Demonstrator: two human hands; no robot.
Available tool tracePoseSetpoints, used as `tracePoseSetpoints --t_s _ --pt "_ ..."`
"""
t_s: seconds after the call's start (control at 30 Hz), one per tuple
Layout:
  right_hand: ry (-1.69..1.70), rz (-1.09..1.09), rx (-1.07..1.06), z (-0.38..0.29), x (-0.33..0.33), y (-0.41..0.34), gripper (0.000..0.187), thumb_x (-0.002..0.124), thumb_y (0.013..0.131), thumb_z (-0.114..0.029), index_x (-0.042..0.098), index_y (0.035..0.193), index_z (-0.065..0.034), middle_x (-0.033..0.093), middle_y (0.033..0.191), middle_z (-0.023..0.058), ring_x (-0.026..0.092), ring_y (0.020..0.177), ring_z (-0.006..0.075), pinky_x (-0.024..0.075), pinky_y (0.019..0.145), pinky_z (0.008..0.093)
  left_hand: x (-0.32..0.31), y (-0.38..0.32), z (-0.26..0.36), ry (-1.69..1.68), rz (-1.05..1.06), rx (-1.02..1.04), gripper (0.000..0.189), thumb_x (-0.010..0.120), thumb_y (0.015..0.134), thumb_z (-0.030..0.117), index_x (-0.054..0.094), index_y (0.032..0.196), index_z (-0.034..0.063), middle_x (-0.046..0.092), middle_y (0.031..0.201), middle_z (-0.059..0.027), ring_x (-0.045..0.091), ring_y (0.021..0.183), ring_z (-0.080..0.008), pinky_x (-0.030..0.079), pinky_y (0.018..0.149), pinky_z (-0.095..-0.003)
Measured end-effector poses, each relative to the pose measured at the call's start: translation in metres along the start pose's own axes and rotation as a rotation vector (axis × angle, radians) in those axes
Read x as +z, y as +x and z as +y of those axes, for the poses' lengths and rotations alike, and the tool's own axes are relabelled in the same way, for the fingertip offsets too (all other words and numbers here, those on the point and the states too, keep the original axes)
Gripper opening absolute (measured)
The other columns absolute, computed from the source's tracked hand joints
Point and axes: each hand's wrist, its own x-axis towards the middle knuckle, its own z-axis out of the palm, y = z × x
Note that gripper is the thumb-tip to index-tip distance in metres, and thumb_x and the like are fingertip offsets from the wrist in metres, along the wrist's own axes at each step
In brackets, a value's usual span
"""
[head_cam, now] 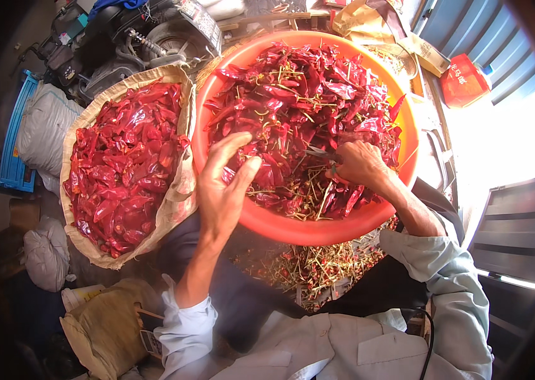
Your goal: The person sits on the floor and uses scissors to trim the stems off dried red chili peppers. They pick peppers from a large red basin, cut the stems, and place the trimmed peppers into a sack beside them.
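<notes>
A large round orange-red plastic basin (291, 232) holds a heap of dried red chili peppers (315, 90) with stems. At its near left rim is my left hand (227, 183), thumb and fingers apart, nothing seen held in it. My right hand (360, 164), over the near right part of the basin, grips a pair of scissors (320, 153), whose blades point left over the peppers. Loose cut stems (312, 190) lie below the blades. Left of the basin stands an open woven sack (179, 175) full of red peppers (120, 161), few stems showing among them.
Cut stems and bits (329, 266) cover the floor between the knees. Motorised vehicle parts (158, 42) stand at the upper left, beside a stuffed white sack (46, 128) and a blue plastic crate (16, 137). A red bag (464, 80) lies at the upper right by a corrugated metal wall.
</notes>
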Motion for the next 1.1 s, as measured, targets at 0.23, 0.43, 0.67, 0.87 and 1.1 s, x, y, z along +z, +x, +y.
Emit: tracePoseSetpoints --t_s 0.23,0.43,0.67,0.87,1.1 --pt "-0.025 -0.055 0.012 -0.009 0.003 0.016 0.046 0.088 0.076 -0.045 0.077 0.086 -0.0018 0.074 0.085 0.0219 0.074 0.087 0.0425 0.0564 0.073 0.0551 0.016 0.0 -0.052 -0.309 -0.065 -0.21 0.034 0.074 0.1 0.008 0.068 0.131 -0.0031 0.071 0.128 -0.0131 0.066 0.122 -0.0193 0.051 0.11 -0.0361" --pt "-0.024 -0.07 0.052 -0.014 -0.001 0.018 0.02 0.076 0.078 -0.02 0.077 0.085 -0.0016 0.073 0.082 0.0229 0.073 0.081 0.0437 0.0575 0.073 0.0544 0.016 -0.009 -0.08 -0.386 -0.092 -0.337 0.029 0.072 0.102 0.009 0.069 0.128 -0.0023 0.073 0.122 -0.0103 0.072 0.108 -0.0179 0.058 0.097 -0.031" --pt "0.18 -0.213 0.051 -0.025 -0.043 -0.018 0.022 0.081 0.084 -0.029 0.081 0.096 -0.0097 0.073 0.08 0.0182 0.073 0.076 0.0392 0.0575 0.072 0.0502 0.017 -0.012 -0.082 -0.461 -0.165 -0.445 0.037 0.07 0.105 0.018 0.064 0.133 -0.0059 0.073 0.121 -0.0149 0.074 0.107 -0.0218 0.063 0.088 -0.0332" --pt "0.317 -0.12 -0.152 -0.02 -0.045 -0.05 0.031 0.082 0.083 -0.021 0.08 0.114 -0.0167 0.075 0.087 0.0151 0.073 0.083 0.035 0.0588 0.075 0.0477 0.03 -0.012 -0.074 -0.437 -0.262 -0.516 0.05 0.069 0.106 0.025 0.058 0.14 -0.0104 0.071 0.124 -0.0191 0.073 0.111 -0.0232 0.062 0.093 -0.0343" --pt "0.257 0.056 -0.365 -0.011 -0.026 -0.057 0.031 0.074 0.08 -0.011 0.076 0.11 -0.0146 0.072 0.085 0.0161 0.072 0.08 0.0376 0.0586 0.071 0.0497 0.032 -0.017 -0.071 -0.393 -0.251 -0.496 0.043 0.076 0.101 0.018 0.067 0.136 -0.004 0.073 0.128 -0.0122 0.069 0.117 -0.0155 0.055 0.105 -0.0304"
